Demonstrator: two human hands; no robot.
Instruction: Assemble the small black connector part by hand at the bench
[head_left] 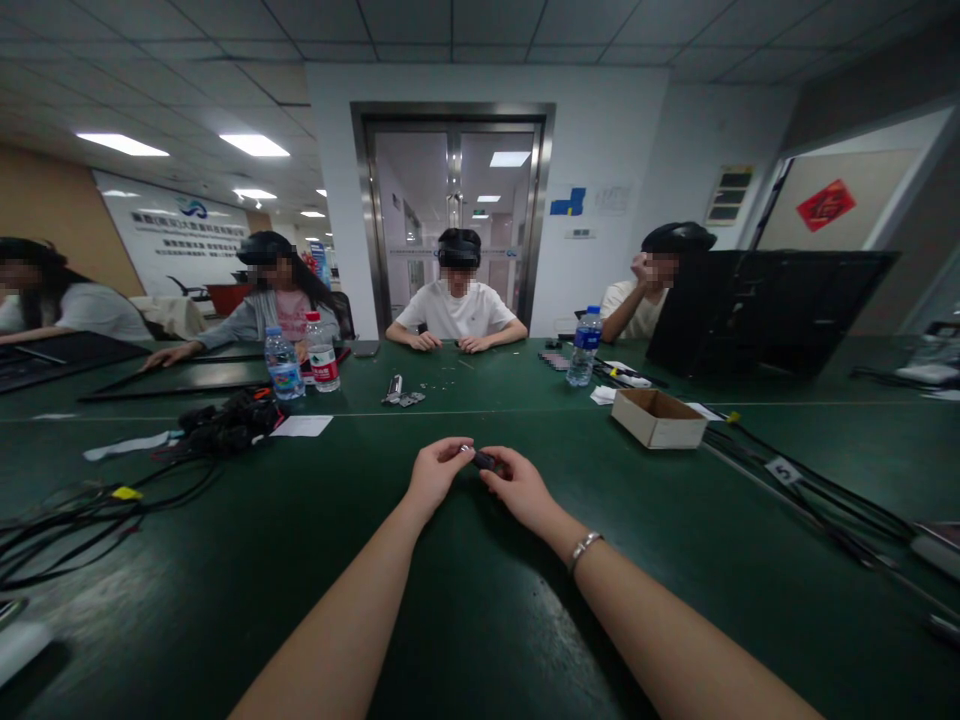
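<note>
Just above the green table, both my hands meet on a small dark object with a shiny silver end [482, 459]; its kind is too small to make out. My left hand [439, 475] pinches the silver end between thumb and fingers. The dark end sits in the closed fingers of my right hand [521, 487], which partly hide it. A silver bracelet [585, 550] circles my right wrist.
Beyond my hands lie small metal parts [403, 395]. A cardboard box [658, 420] and a water bottle [584, 348] stand right; two bottles [283, 365], a black cable bundle [232, 422] and paper [303, 426] are left. Several people sit around the table [480, 620], one opposite [461, 300].
</note>
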